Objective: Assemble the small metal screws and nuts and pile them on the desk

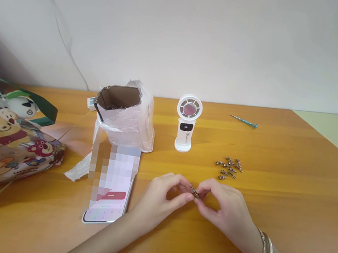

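A small metal screw-like part (193, 190) is pinched between the fingertips of both hands above the wooden table (274, 196). My left hand (165, 195) grips one end of it between thumb and fingers. From the other side, my right hand (224, 202) holds it with thumb and index finger; bracelets circle that wrist. Fingertips hide some of the part. Just beyond my right hand lies a loose pile of several similar metal parts (228, 168).
A white handheld fan (186, 125) stands upright behind the hands. An open box in white wrapping (133, 125) stands behind a phone (106, 207) on the left. A cartoon-print bag (7, 142) fills the far left. A teal screwdriver (243, 121) lies at the back right.
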